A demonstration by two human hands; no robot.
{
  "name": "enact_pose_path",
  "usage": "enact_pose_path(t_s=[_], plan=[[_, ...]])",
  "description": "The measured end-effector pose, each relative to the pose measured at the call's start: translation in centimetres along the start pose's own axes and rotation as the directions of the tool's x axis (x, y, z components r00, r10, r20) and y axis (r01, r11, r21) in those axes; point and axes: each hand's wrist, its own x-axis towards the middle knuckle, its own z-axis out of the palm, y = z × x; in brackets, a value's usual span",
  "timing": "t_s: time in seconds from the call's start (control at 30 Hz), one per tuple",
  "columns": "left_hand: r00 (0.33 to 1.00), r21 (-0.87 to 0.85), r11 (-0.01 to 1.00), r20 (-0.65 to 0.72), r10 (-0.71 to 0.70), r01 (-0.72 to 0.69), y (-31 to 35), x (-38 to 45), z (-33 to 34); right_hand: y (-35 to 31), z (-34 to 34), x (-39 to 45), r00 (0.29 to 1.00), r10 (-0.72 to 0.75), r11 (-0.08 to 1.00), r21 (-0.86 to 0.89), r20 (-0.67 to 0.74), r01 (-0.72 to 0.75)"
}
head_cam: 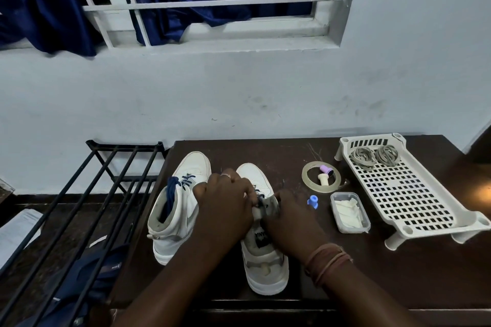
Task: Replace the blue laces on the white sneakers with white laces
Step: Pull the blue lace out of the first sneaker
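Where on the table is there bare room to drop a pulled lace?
Bare table at the near right, bordered by the right wrist, the clear container and the white perforated tray. Another strip runs along the far edge behind the tape roll. Crowded: both sneakers with hands, left and right, at the right sneaker.

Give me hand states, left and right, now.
Left hand: fingers curled on the lace area of the right-side sneaker; what it pinches is hidden.
Right hand: grips that sneaker's tongue.
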Motion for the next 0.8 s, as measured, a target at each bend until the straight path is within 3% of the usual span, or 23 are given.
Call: enact_pose_path(t_s=[0.07, 0.17, 0.23, 0.33, 0.47, 0.63, 0.8], plan=[[0.996, -0.296, 0.951, 0.001, -0.092, 0.088, -0.3, 0.2, -0.1, 0.0, 0.0, 0.0, 1.0, -0.013, 1.0, -0.002, 0.0, 0.013], [0.968, -0.772, 0.584, 0.2, -0.153, 0.252, -0.2, 0.1, -0.8, -0.2, 0.0, 0.0, 1.0, -0.028, 1.0, 0.006, -0.004, 0.028], [0.959, -0.87, 0.412, 0.206, -0.196, 0.271, 0.2, 0.1, -1.0, -0.2, -0.1, -0.1, 0.999, -0.034, 0.999, 0.024, -0.007, 0.034], [0.945, -0.952, 0.233, 0.125, -0.301, 0.2, 0.5, 0.3, -1.2, -0.1, 0.0, 0.0, 0.999, -0.047, 0.994, 0.094, -0.008, 0.047], [0.921, -0.97, 0.225, 0.0, -0.389, 0.095, -0.2, 0.8, -1.2, -0.1, 0.2, 0.2, 0.999, -0.053, 0.988, 0.144, 0.012, 0.051], [0.889, -0.999, 0.015, 0.029, -0.458, 0.041, -0.4, 1.0, -1.9, 0.0, 0.8, 0.3, 0.992, -0.116, 0.987, 0.11, -0.048, 0.121], [0.909, -0.996, 0.074, -0.076, -0.409, -0.05, -0.8, 1.0, -3.5, -0.1, 0.8, 0.1, 0.989, -0.128, 0.987, 0.092, -0.073, 0.134]])
